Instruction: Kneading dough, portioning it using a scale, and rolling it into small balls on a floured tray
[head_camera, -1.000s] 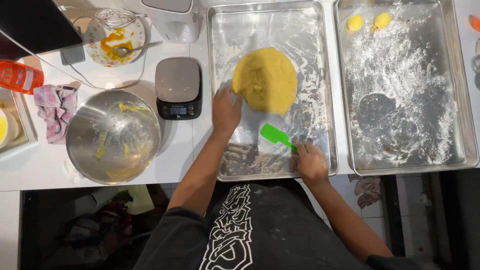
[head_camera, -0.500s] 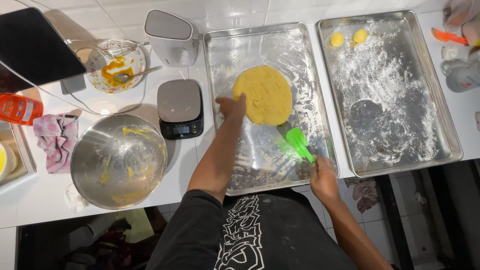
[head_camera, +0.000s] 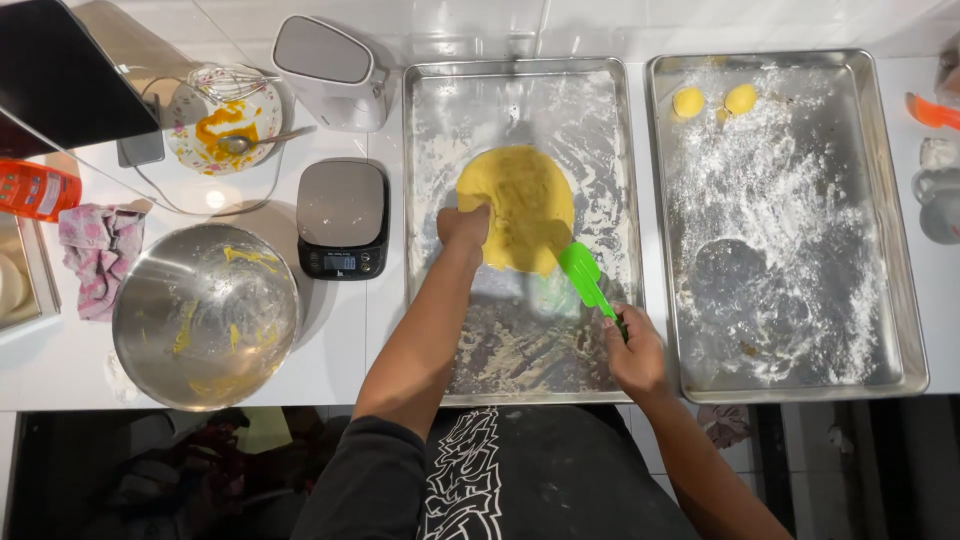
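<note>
A flattened round of yellow dough (head_camera: 520, 205) lies in the middle of the floured tray (head_camera: 425, 150) on the white bench (head_camera: 340, 330). Its near left edge is pressed by the left hand (head_camera: 462, 228), fingers laid flat on it rather than closed around anything. A green spatula (head_camera: 583, 274) is held in the closed grip of the right hand (head_camera: 633, 348), its blade set at the dough's lower right edge. The dough appears mixed and spread already — the steel bowl (head_camera: 205, 315) holds only yellow smears. Two small dough balls (head_camera: 714, 100) sit on the second floured tray (head_camera: 900, 300); judging by that, most of the shaping is left.
</note>
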